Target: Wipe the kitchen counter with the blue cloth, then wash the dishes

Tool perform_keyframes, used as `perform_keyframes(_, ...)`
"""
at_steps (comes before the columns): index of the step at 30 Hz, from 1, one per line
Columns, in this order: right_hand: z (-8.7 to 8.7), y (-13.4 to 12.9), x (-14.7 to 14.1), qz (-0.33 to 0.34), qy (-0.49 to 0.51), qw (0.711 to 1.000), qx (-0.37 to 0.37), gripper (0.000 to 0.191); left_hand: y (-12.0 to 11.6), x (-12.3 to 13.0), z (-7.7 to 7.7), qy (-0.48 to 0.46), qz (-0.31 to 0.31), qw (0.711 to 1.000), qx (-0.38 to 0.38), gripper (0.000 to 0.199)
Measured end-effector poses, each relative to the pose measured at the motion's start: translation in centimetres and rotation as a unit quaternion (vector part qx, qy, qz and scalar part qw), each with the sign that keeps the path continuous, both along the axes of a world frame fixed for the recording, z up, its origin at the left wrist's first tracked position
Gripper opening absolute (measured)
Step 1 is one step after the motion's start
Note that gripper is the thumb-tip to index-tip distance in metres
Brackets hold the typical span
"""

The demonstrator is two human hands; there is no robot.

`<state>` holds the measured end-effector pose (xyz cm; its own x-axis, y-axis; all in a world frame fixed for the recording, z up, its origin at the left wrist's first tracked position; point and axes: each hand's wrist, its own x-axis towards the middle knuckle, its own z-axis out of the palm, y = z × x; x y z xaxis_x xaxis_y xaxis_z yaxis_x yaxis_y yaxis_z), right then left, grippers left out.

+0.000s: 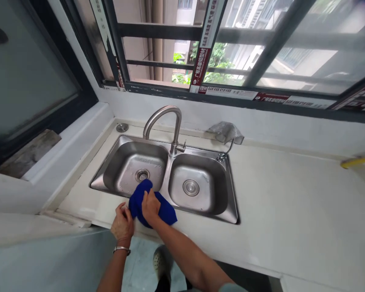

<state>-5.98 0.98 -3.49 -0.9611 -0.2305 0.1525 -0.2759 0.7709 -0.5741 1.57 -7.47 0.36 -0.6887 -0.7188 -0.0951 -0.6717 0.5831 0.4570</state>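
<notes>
A blue cloth lies bunched over the front rim of the double sink, partly hanging into the left basin. My right hand is closed on the middle of it, pressing it near the rim. Beside the cloth's left edge, my left hand is held over the counter's front edge with its fingers curled together. A small whitish bit shows at those fingertips, too small to name. The left basin has water drops and an open drain.
A curved steel faucet rises behind the sink, its spout over the left basin. The right basin has a round drain cover. A plastic-wrapped dispenser stands at the back right. A yellow pipe reaches the counter at far right.
</notes>
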Motion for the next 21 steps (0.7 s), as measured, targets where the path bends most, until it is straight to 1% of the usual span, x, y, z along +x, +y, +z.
perform_keyframes(1,-0.1,0.7,0.1,-0.021,-0.003,1.0,-0.016,0.047,0.0,0.0,0.1,0.004,-0.003,1.0,0.002,0.041)
perform_keyframes(2,-0.2,2.0,0.5,-0.04,-0.007,0.999,-0.028,0.047,0.1,0.1,0.1,0.006,-0.006,1.0,0.003,0.041)
perform_keyframes(3,-0.4,3.8,1.3,-0.041,-0.005,0.999,-0.035,0.046,0.1,0.2,0.1,0.007,-0.007,1.0,0.005,0.041)
perform_keyframes(4,-0.6,6.1,2.2,-0.026,0.004,0.999,-0.041,0.045,0.1,0.3,0.1,0.008,-0.008,1.0,0.007,0.041)
perform_keyframes(6,-1.1,11.9,4.4,0.057,0.045,0.997,-0.031,0.045,0.0,0.6,0.0,0.014,-0.01,1.0,0.011,0.043)
perform_keyframes(8,-1.5,18.4,6.7,0.141,0.053,0.989,0.003,0.048,-0.1,0.8,-0.1,0.029,-0.01,0.999,0.018,0.044)
perform_keyframes(9,-1.7,21.5,7.7,0.167,0.056,0.984,0.028,0.05,-0.1,0.9,-0.1,0.039,-0.01,0.999,0.023,0.045)
perform_keyframes(10,-1.8,24.4,8.7,0.174,0.06,0.981,0.054,0.053,-0.2,1.0,-0.1,0.051,-0.01,0.998,0.029,0.045)
perform_keyframes(12,-2.0,29.4,10.6,0.162,0.076,0.979,0.099,0.059,-0.1,1.1,0.0,0.076,-0.011,0.996,0.045,0.046)
perform_keyframes(14,-2.1,33.1,12.2,0.148,0.091,0.975,0.137,0.066,0.0,1.7,0.1,0.106,-0.017,0.992,0.068,0.045)
perform_keyframes(16,-2.4,35.5,13.4,0.135,0.117,0.971,0.16,0.071,0.2,3.1,-0.3,0.137,-0.032,0.985,0.096,0.045)
perform_keyframes(18,-2.6,36.6,14.1,0.13,0.145,0.965,0.176,0.072,0.2,5.8,-1.4,0.189,-0.043,0.971,0.141,0.047)
perform_keyframes(20,-2.6,36.1,14.1,0.138,0.166,0.957,0.192,0.072,0.1,9.7,-3.1,0.246,-0.025,0.949,0.196,0.054)
perform_keyframes(21,-2.6,35.1,14.0,0.145,0.172,0.954,0.199,0.073,0.0,12.1,-4.2,0.256,0.003,0.942,0.216,0.06)
